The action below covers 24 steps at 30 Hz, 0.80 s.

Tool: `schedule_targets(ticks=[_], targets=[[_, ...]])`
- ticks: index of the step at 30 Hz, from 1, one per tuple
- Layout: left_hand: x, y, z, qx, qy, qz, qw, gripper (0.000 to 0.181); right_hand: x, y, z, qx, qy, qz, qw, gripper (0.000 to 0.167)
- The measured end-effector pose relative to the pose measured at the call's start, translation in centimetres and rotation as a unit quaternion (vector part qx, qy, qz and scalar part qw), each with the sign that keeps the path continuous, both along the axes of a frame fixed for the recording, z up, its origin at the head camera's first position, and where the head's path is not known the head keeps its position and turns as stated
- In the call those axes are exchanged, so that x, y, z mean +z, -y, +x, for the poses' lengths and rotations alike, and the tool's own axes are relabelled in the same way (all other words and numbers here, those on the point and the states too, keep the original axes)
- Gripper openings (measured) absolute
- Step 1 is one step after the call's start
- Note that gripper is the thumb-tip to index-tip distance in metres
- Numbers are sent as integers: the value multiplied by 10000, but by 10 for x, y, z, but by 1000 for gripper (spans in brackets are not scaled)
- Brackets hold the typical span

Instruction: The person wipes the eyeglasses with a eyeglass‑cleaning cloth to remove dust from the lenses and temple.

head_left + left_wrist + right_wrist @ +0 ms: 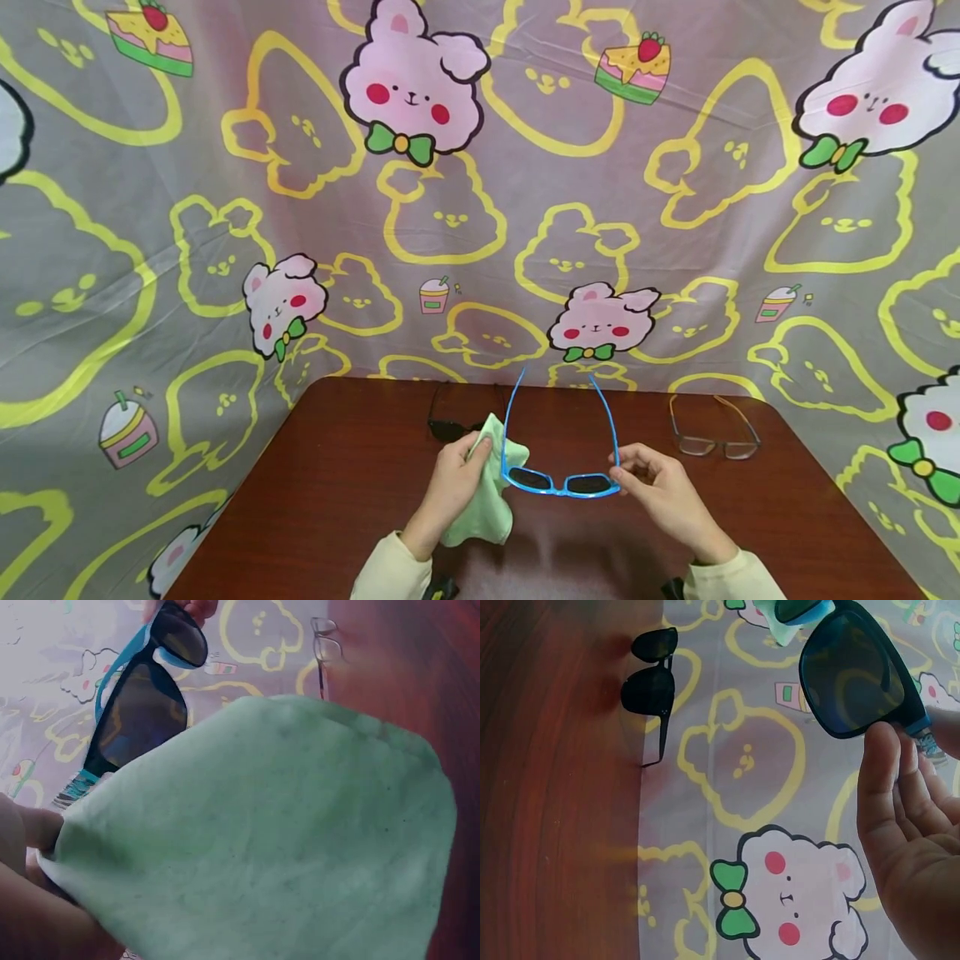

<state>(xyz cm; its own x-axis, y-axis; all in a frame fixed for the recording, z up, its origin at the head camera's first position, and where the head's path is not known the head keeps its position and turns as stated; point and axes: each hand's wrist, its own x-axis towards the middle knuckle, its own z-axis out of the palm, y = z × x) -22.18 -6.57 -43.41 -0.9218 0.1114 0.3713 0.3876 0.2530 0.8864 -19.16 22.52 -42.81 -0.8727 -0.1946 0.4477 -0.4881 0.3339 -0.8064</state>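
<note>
Blue-framed sunglasses (558, 492) with dark lenses are held above the table, temples unfolded and pointing away from me. My right hand (667, 496) pinches them at the right hinge corner, thumb against fingers; the right wrist view shows the same grip beside a dark lens (855, 679). A pale green cloth (483, 508) hangs from my left hand (450, 483), which grips it beside the left corner of the sunglasses. In the left wrist view the cloth (262, 825) covers that corner's surroundings, so whether the left fingers also hold the frame is hidden.
Black sunglasses (447, 431) rest at the table's back, behind my left hand. Eyeglasses with clear lenses (697, 447) and orange-brown temples lie at the back right. A patterned curtain (517, 183) hangs behind and beside the dark red-brown table (300, 500).
</note>
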Motion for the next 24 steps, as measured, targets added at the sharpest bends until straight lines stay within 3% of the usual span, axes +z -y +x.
schedule_targets(ticks=[6,11,15,18,24], targets=[[6,1,3,-890,662,593,9921,27,1,-1,1,101,-24,14,9999,8],[7,5,7,-1054,1191,1128,9808,38,2,-1,1,39,-12,-28,10000,8],[6,9,8,-1737,1532,1861,9549,38,2,-1,1,-42,-39,-43,10000,8],[5,12,6,-2333,1519,1993,9396,39,1,-1,1,-89,-82,-57,9999,8],[4,16,5,-2474,1438,1466,9469,55,2,0,1,-147,-87,-48,9998,8]])
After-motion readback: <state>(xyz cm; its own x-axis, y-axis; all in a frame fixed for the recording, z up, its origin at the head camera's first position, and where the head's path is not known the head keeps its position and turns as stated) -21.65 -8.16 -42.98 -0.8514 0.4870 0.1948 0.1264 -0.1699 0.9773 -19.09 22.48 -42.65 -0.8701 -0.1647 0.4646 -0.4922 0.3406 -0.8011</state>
